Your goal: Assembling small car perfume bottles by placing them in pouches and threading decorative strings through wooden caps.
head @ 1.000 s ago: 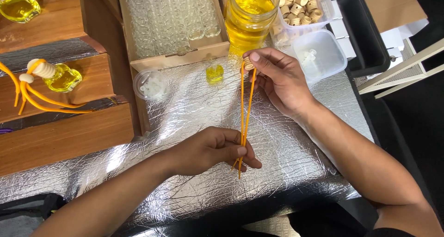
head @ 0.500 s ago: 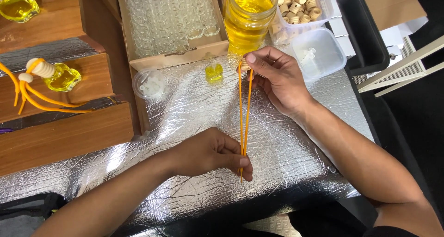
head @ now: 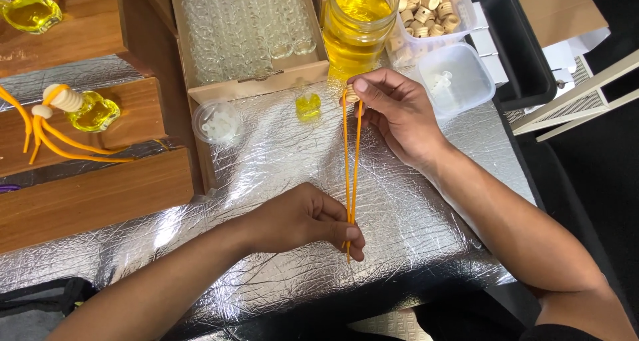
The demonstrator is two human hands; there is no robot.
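Two wooden steps [head: 93, 194] stood at the far left, with a small yellow bottle [head: 93, 112] and loose orange cords on the upper one. Next came a cardboard box [head: 256, 84] of clear vials and a round lid [head: 216, 122] on the foil [head: 279, 168]. My left hand [head: 303, 220] pinched the lower ends of the orange cord [head: 351, 161] between thumb and forefinger. The doubled cord ran straight up to my right hand [head: 396, 111], whose fingertips pinched what looked like a wooden cap [head: 351, 93] at its top. A jar [head: 356, 21] of yellow liquid stood behind, then a tub [head: 456, 78].
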